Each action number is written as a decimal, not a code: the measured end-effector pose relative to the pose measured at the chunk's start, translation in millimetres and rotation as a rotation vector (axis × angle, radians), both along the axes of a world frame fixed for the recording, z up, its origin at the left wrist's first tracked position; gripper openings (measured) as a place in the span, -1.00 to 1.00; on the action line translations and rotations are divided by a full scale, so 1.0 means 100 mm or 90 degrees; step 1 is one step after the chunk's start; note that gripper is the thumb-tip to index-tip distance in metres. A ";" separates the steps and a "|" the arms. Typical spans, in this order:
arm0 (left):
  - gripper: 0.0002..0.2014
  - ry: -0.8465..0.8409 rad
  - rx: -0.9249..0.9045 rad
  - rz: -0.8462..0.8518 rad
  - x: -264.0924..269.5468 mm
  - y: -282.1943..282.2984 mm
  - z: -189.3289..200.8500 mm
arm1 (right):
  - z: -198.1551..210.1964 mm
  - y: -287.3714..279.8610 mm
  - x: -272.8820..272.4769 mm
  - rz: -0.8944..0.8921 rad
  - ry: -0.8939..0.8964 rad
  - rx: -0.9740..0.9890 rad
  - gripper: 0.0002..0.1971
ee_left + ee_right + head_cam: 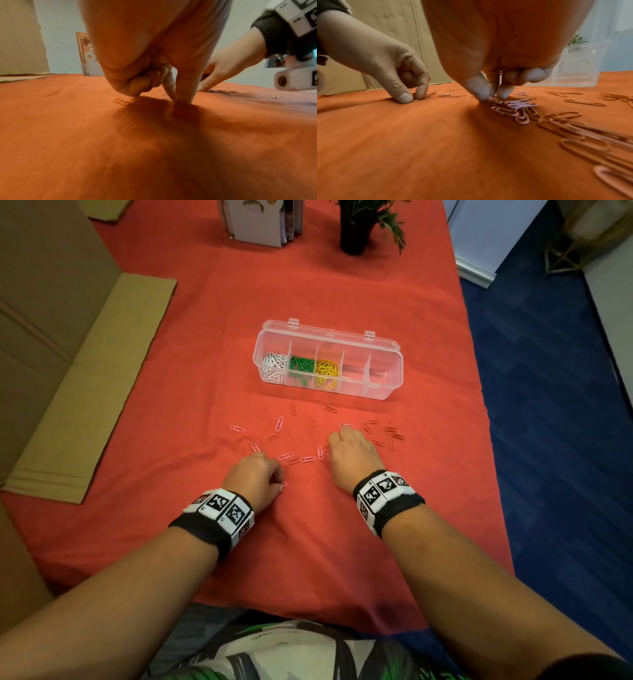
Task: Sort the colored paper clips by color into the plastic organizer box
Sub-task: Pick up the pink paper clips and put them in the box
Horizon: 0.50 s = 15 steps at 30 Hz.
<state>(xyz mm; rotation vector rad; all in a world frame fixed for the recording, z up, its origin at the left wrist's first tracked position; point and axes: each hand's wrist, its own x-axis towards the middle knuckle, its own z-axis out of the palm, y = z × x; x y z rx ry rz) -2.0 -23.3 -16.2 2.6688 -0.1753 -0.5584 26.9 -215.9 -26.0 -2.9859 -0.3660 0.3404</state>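
Left hand (255, 477) grip pinches a pink clip (415, 100) on the tabletop (171, 412). Right hand (351, 451) grip pinches pink clips (494, 100); organizer box (380, 392) lies beyond both.

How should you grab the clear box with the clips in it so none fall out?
Hold the plastic organizer box by its two short ends, one hand coming in from each side, and keep it level. It is long and narrow, its lid stands open at the back, and the white, green and yellow paper clips lie loose inside, so tilting would probably spill them.
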 end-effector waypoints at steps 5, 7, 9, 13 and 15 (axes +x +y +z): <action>-0.84 -0.001 0.038 -0.058 -0.03 -0.01 -0.03 | 0.05 0.07 -0.03 -0.028 0.057 0.014 -0.68; -0.80 -0.005 0.041 -0.051 -0.01 -0.02 -0.04 | 0.05 0.07 0.00 -0.036 0.094 0.027 -0.69; -0.81 -0.002 -0.024 0.006 0.04 -0.02 -0.04 | 0.06 0.06 0.03 -0.080 0.146 0.083 -0.72; -0.84 0.226 -0.359 0.256 0.16 -0.01 0.16 | 0.11 0.00 0.11 -0.292 0.210 0.373 -0.83; -0.98 0.380 -0.636 0.401 0.18 0.01 0.29 | 0.16 0.00 0.13 -0.382 0.269 0.526 -0.82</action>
